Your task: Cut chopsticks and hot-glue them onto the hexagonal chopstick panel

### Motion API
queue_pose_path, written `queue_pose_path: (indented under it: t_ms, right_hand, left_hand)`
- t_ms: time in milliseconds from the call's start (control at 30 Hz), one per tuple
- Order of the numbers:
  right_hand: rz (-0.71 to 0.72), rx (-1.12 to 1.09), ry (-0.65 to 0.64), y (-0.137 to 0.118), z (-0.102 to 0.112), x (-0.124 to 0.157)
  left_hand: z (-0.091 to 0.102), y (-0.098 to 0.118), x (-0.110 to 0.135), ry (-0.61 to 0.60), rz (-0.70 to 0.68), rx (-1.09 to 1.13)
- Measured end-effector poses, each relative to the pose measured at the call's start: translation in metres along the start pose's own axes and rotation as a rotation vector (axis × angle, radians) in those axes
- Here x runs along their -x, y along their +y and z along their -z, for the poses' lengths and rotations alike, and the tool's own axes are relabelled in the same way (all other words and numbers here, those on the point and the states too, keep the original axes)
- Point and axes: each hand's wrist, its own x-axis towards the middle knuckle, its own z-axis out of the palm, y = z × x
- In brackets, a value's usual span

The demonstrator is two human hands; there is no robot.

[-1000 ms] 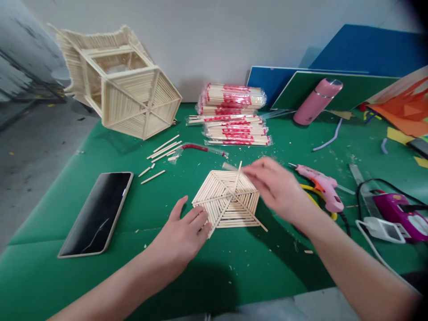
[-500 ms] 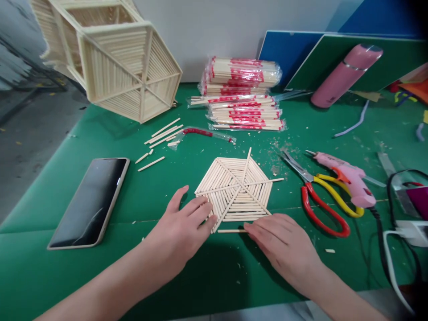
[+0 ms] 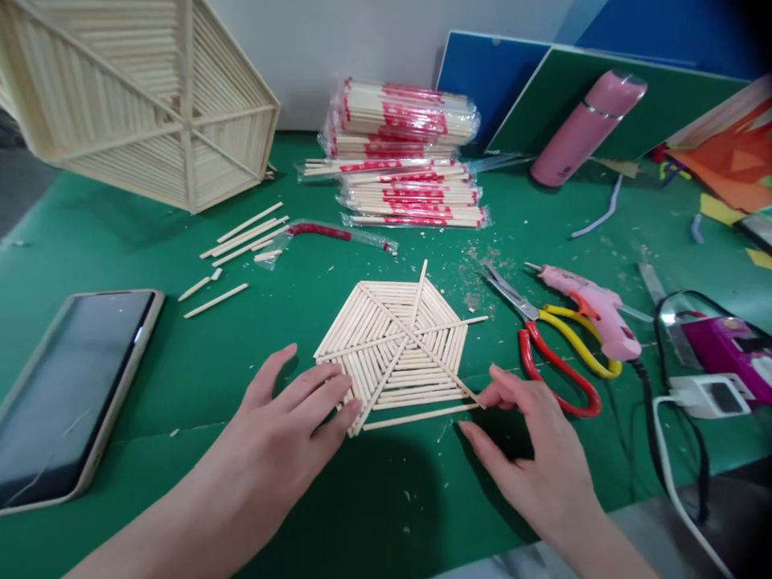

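Left hand (image 3: pixel 283 426), grip released, touches the pale hexagonal wooden-stick panel (image 3: pixel 408 334) at eight o'clock, right hand (image 3: pixel 534 454), likewise released, by four, loose straight pale wooden stick (image 3: pixel 419 417) by six.

Hexagonal stick panel (image 3: pixel 408 334): pale cream; nested parallel strips, divided into triangular sectors by crossing spokes. Beneath panel: green tabletop (image 3: pixel 145 249). Right of panel: scissors (image 3: pixel 531 314) with one red and one yellow handle; farther right, pink glue gun (image 3: pixel 606 305), orange-triggered. Behind panel: cream stick bundles (image 3: pixel 416 193), red-banded, clear-wrapped. Behind and right of panel: pink flask (image 3: pixel 579 138), silver-ringed. Left of panel: dark-screened phone (image 3: pixel 78 386), beige-edged.
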Motion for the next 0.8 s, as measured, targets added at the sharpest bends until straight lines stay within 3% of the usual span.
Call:
queue_pose_path:
  t_ms: [267,800]
  right_hand:
    - [0.068,-0.060,-0.151,-0.011,-0.010,-0.008]
    - [0.106,-0.025,-0.121,-0.008,-0.011,-0.014]
  left_hand:
    - [0.002,0.002,-0.003,-0.021,0.015,-0.002]
    - [0.013,0.004,-0.008,-0.131,0.007,-0.063]
